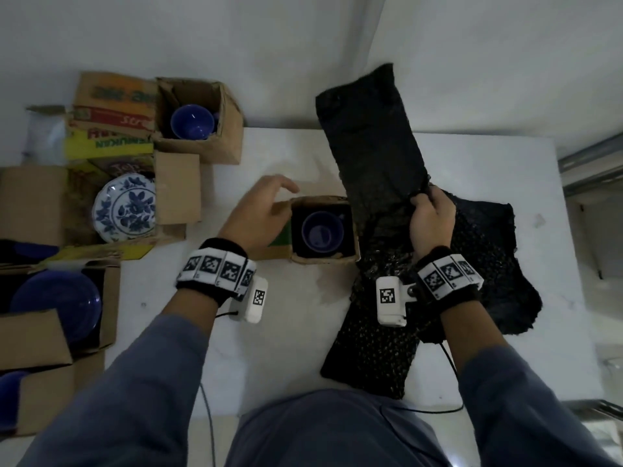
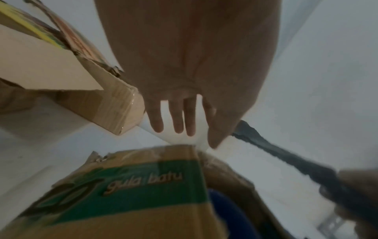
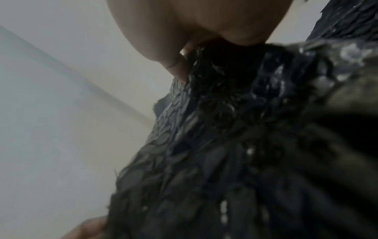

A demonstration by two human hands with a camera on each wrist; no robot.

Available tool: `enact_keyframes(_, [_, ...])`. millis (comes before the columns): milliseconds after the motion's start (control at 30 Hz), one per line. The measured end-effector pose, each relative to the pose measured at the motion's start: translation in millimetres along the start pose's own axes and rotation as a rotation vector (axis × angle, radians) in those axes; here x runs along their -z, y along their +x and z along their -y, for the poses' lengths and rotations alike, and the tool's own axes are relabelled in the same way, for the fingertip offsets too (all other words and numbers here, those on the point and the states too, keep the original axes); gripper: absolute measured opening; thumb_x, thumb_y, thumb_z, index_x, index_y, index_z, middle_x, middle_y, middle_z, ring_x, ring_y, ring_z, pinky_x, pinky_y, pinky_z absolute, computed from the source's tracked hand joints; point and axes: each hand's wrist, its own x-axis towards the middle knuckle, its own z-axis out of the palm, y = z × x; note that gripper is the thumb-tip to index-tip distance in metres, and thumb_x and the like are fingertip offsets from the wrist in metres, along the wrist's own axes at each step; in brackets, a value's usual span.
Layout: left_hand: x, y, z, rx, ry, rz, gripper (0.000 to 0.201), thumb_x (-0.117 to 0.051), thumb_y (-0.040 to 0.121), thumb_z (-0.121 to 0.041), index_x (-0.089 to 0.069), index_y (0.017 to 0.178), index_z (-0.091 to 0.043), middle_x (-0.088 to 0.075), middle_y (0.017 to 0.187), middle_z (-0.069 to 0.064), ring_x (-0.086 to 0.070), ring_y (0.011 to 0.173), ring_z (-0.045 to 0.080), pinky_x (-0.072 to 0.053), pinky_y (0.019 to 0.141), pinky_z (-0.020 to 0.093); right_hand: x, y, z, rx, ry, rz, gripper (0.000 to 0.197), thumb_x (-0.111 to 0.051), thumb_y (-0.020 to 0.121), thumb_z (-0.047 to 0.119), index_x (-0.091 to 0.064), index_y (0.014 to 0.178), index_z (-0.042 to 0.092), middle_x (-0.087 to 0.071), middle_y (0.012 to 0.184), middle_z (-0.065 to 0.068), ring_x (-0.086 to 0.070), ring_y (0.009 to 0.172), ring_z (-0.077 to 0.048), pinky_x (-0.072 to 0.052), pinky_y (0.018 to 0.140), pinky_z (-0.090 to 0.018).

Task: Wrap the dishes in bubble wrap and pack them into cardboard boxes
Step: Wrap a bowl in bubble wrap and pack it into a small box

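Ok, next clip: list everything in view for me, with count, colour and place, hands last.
table: one, white, under everything
small box: one, brown with a green band, table centre, open
cup: one, dark blue, inside the small box
back box: one, brown, rear left, open, holding a blue cup
printed carton: one, yellow, red and brown, far left rear
plate: one, white with a blue floral pattern, in an open left box
bowl: one, dark blue, in a box at the near left
bubble wrap: several black sheets, right side, one lifted
left hand: fingers spread, over the small box's flap
right hand: grips the lifted bubble wrap
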Motion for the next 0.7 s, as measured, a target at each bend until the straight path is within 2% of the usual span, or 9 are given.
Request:
enact_keyframes(67, [-8.0, 3.5, 4.0, -0.010, 0.111, 0.158, 0.032, -0.062, 0.088, -0.005, -0.061, 0.110, -0.028, -0.054, 0.125, -0.003, -0.053, 0.115, 0.016, -0.045, 0.102, 0.037, 3.4, -1.1, -1.1, 0.017, 0.032, 0.016, 0.020, -0.048, 0.082, 0.012, -0.050, 0.079, -0.007, -0.048, 0.071, -0.005, -0.041, 0.065, -0.011, -0.036, 0.063, -0.031])
enact_keyframes(100, [-10.4, 3.3, 6.5, -0.006, 0.122, 0.184, 0.033, -0.064, 0.087, -0.003, -0.063, 0.109, -0.028, -0.054, 0.126, -0.004, -0.053, 0.115, 0.017, -0.045, 0.102, 0.036, 5.5, -0.2, -3.3, 0.028, 0.053, 0.021, 0.020, -0.048, 0.081, 0.012, -0.051, 0.081, -0.008, -0.049, 0.073, -0.006, -0.043, 0.067, -0.012, -0.037, 0.065, -0.031])
enact_keyframes(200, [-14.3, -3.4, 13.4, 0.023, 0.007, 0.119, 0.043, -0.068, 0.083, 0.001, -0.062, 0.117, -0.023, -0.058, 0.125, -0.003, -0.056, 0.116, 0.019, -0.048, 0.102, 0.038, 11.4, -3.3, -5.4, 0.039, 0.121, 0.039, 0.014, -0.049, 0.080, 0.010, -0.055, 0.079, -0.003, -0.052, 0.073, -0.003, -0.046, 0.071, -0.014, -0.040, 0.070, -0.032])
enact_keyframes(267, [-15.7, -10.0, 15.4, 0.056, -0.029, 0.076, 0.045, -0.071, 0.082, -0.001, -0.061, 0.121, -0.022, -0.060, 0.124, -0.003, -0.057, 0.115, 0.018, -0.049, 0.101, 0.040, 13.1, -7.9, -7.5, 0.002, 0.196, 0.054, 0.015, -0.050, 0.079, 0.007, -0.055, 0.067, 0.013, -0.051, 0.070, 0.003, -0.046, 0.073, -0.015, -0.039, 0.071, -0.033])
enact_keyframes(333, [-16.0, -17.3, 17.6, 0.079, -0.012, 0.041, 0.045, -0.074, 0.081, -0.007, -0.062, 0.121, -0.023, -0.061, 0.123, -0.004, -0.057, 0.114, 0.016, -0.050, 0.100, 0.039, 11.5, -14.9, -8.3, -0.043, 0.271, 0.086, 0.019, -0.052, 0.078, 0.008, -0.055, 0.064, 0.020, -0.053, 0.073, -0.001, -0.048, 0.076, -0.019, -0.039, 0.074, -0.035])
enact_keyframes(400, [-16.4, -24.8, 21.0, 0.081, -0.019, 0.017, 0.045, -0.077, 0.080, -0.011, -0.062, 0.120, -0.024, -0.060, 0.121, -0.006, -0.057, 0.112, 0.015, -0.051, 0.097, 0.040, 7.8, -22.6, -8.7, -0.088, 0.367, 0.140, 0.014, -0.052, 0.080, 0.008, -0.061, 0.073, 0.016, -0.059, 0.083, -0.009, -0.054, 0.084, -0.022, -0.044, 0.080, -0.039])
enact_keyframes(500, [-20.5, -34.1, 24.1, 0.092, -0.040, -0.007, 0.046, -0.078, 0.078, -0.012, -0.063, 0.119, -0.025, -0.059, 0.119, -0.006, -0.057, 0.110, 0.016, -0.053, 0.093, 0.042, 1.8, -30.7, -4.1, -0.101, 0.475, 0.219, 0.016, -0.050, 0.084, 0.004, -0.065, 0.085, 0.010, -0.063, 0.095, -0.013, -0.058, 0.094, -0.026, -0.047, 0.090, -0.042])
enact_keyframes(600, [-23.2, -39.2, 21.9, 0.113, -0.069, -0.032, 0.045, -0.081, 0.076, -0.013, -0.065, 0.115, -0.027, -0.060, 0.116, -0.007, -0.058, 0.107, 0.015, -0.053, 0.092, 0.040, -1.9, -34.7, 9.3, -0.061, 0.512, 0.252, 0.018, -0.049, 0.083, 0.001, -0.065, 0.086, 0.009, -0.063, 0.093, -0.013, -0.058, 0.093, -0.026, -0.046, 0.089, -0.041])
enact_keyframes(700, [-25.0, -46.3, 19.3, 0.133, -0.071, -0.030, 0.041, -0.085, 0.072, -0.021, -0.065, 0.106, -0.034, -0.062, 0.110, -0.011, -0.060, 0.099, 0.011, -0.055, 0.088, 0.040, -4.2, -39.4, 25.7, -0.049, 0.615, 0.316, 0.023, -0.046, 0.083, -0.005, -0.066, 0.086, 0.007, -0.063, 0.092, -0.012, -0.059, 0.094, -0.027, -0.046, 0.090, -0.040])
